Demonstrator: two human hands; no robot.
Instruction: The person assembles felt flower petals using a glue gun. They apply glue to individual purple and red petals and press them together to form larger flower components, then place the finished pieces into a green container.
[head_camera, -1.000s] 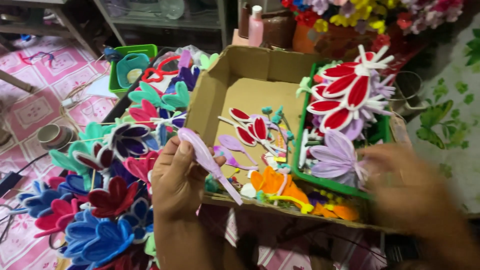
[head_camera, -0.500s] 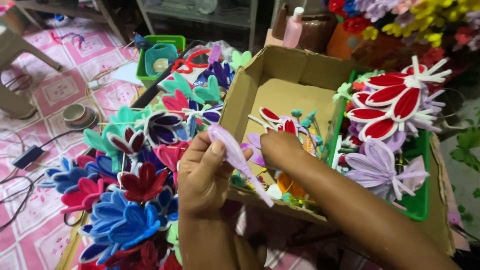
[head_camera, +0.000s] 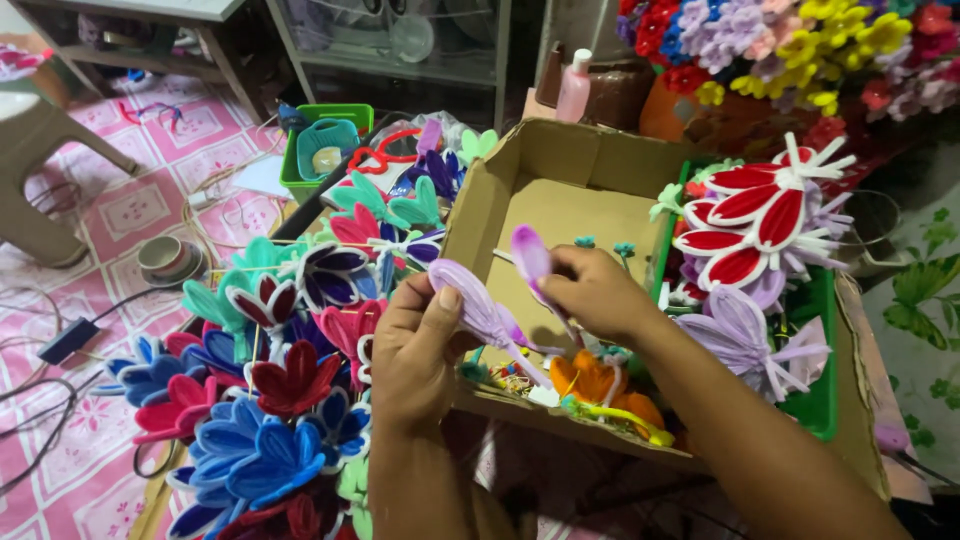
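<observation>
Lilac petal piece (head_camera: 478, 305) at frame centre, over near edge of cardboard box (head_camera: 560, 170); I see my left hand (head_camera: 420, 350) clenched round it, thumb on top. Second petal (head_camera: 530, 255), purple-tipped, just above, pinched in my right hand (head_camera: 598, 292) fingers; the two petals near, touching unclear. Orange flower (head_camera: 590, 378) in box bottom, below hands. Red-white flower (head_camera: 760, 215) upper right over green tray (head_camera: 815, 360). Blue and red flowers (head_camera: 260, 420) heaped lower left. Green basket (head_camera: 322, 150) upper left.
</observation>
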